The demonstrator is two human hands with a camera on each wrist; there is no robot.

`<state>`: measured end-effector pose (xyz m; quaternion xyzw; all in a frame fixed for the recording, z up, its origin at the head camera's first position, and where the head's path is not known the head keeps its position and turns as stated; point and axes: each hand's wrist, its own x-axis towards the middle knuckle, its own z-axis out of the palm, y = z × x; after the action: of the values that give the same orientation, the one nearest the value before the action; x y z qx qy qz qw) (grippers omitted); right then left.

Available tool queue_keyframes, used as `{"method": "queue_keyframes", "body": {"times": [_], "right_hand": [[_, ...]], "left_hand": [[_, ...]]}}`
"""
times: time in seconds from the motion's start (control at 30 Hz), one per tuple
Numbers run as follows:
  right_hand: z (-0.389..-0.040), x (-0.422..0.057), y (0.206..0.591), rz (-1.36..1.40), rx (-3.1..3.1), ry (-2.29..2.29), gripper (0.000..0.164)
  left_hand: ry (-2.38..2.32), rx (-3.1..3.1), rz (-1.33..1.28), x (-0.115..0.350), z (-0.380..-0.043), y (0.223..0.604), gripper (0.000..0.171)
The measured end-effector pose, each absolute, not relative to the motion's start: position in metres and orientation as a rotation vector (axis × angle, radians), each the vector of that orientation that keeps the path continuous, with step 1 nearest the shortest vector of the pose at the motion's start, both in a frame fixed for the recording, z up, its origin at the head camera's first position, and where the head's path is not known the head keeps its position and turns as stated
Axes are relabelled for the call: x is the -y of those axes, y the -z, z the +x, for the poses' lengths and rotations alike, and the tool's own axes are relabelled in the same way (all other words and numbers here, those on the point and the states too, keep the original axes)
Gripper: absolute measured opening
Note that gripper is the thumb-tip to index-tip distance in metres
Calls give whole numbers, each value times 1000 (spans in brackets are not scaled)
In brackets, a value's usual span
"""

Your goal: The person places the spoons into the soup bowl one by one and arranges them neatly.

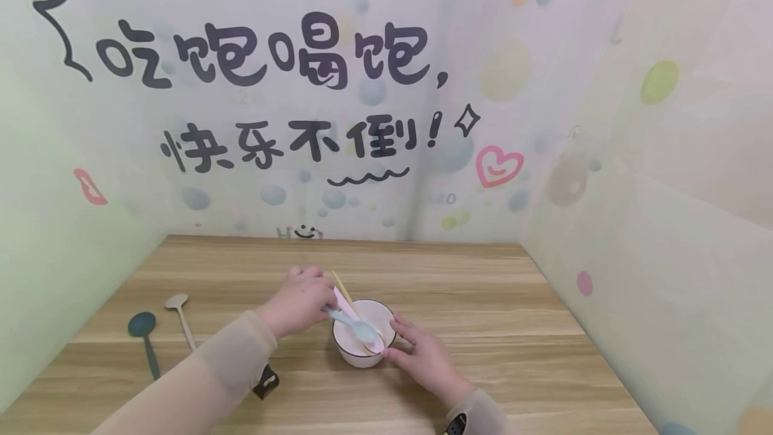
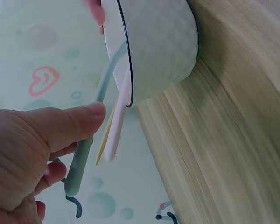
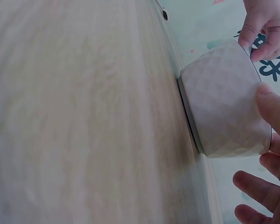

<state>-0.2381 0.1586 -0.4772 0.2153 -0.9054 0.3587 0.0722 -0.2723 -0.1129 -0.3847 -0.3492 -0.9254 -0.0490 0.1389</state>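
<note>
In the head view, a white bowl (image 1: pixel 361 359) with a dark rim stands on the table. My left hand (image 1: pixel 300 302) pinches the handle of a pale blue-green spoon (image 1: pixel 364 332) between thumb and fingers, its scoop inside the bowl. A pink-handled utensil (image 2: pixel 114 137) and a thin yellow stick (image 2: pixel 104 138) lean over the rim beside it in the left wrist view. My right hand (image 1: pixel 427 360) holds the bowl's right side, thumb towards the front. In the right wrist view, that thumb (image 3: pixel 270 105) touches the faceted wall, while other fingers spread away from it.
Left of the bowl, a dark teal spoon (image 1: pixel 142 325) and a light beige spoon (image 1: pixel 178 302) lie on the wooden table (image 1: pixel 483 301); the left sleeve hides part of the beige handle. Printed walls (image 1: pixel 386 207) stand behind and at both sides.
</note>
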Motion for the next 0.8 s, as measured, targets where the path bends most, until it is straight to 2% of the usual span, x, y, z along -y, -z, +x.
{"method": "queue_keyframes", "body": {"times": [0.8], "right_hand": [[-238,-158,477,631,2717,-1115,61]], "left_hand": [[59,2670,-1046,96,-275,390,11]]}}
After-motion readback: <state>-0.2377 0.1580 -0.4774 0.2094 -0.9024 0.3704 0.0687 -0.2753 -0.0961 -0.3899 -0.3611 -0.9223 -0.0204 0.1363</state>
